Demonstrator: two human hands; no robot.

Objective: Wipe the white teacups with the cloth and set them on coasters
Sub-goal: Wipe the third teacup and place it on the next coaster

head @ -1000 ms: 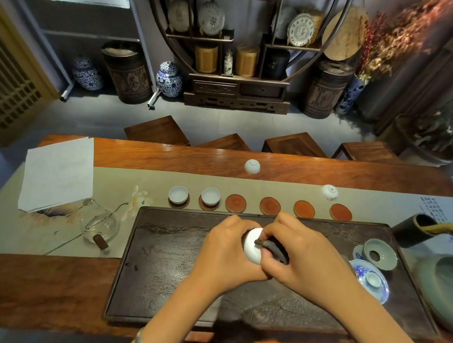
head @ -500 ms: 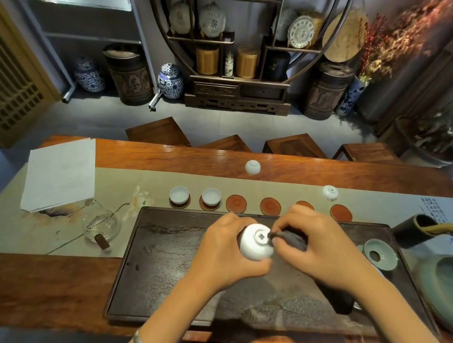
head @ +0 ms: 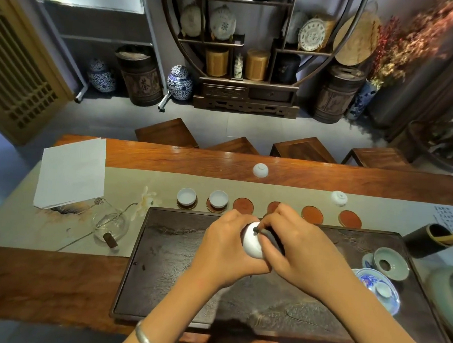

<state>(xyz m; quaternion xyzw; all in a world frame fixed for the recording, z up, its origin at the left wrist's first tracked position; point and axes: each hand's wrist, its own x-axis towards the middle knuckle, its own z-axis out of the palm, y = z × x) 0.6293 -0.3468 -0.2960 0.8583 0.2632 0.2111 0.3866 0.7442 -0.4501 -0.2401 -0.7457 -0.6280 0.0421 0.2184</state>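
Observation:
My left hand (head: pixel 226 247) grips a white teacup (head: pixel 252 241) over the dark tea tray (head: pixel 167 273). My right hand (head: pixel 300 243) pinches a dark cloth (head: pixel 270 238) and presses it against the cup. Two white teacups (head: pixel 187 196) (head: pixel 218 198) stand upright on the two leftmost coasters. To their right lies a row of bare red-brown coasters (head: pixel 243 205) (head: pixel 312 214) (head: pixel 349 218); one more is partly hidden behind my right hand. Another white teacup (head: pixel 260 170) sits upside down on the wood beyond the runner, and one more (head: pixel 339 198) at the right on the runner.
A glass pitcher (head: pixel 111 224) and white paper (head: pixel 72 171) lie at the left. A celadon strainer (head: pixel 388 263), a blue-and-white saucer with lid (head: pixel 379 287), a dark holder (head: pixel 423 242) and a green bowl (head: pixel 447 290) crowd the right. Wooden stools stand behind the table.
The cup has turned in my left hand, its base no longer facing me. My right hand with the cloth has shifted over the cup's side.

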